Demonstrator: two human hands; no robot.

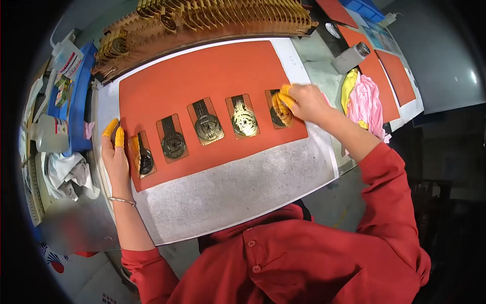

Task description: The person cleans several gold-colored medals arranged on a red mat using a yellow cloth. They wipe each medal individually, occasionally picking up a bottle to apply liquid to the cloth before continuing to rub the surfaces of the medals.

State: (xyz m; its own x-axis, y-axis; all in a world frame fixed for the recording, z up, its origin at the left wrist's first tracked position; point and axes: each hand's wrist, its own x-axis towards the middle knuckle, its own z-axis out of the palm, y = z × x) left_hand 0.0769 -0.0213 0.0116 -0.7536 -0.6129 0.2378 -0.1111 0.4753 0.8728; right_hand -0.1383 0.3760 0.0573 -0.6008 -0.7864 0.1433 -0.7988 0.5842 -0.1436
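Observation:
Several thin rectangular gold-and-black metal plates, each with a round emblem, lie in a row on a red-orange mat (202,66). My right hand (310,104), with yellow finger cots, is closed at the upper right edge of the rightmost plate (281,116); its fingertips partly cover that plate. Beside it lies a shiny plate (244,116), then a middle plate (206,121) and another plate (172,139). My left hand (116,159), also in yellow finger cots, has its fingers stretched at the mat's left edge, next to the leftmost plate (145,157). Nothing shows in it.
A wooden rack (202,30) with rows of gold plates stands behind the mat. At right are a grey bottle (351,58), a pink cloth (367,101) and more red sheets (397,76). A blue bin (81,106), a clear bottle (52,133) and a grey-white cloth (71,177) are at left.

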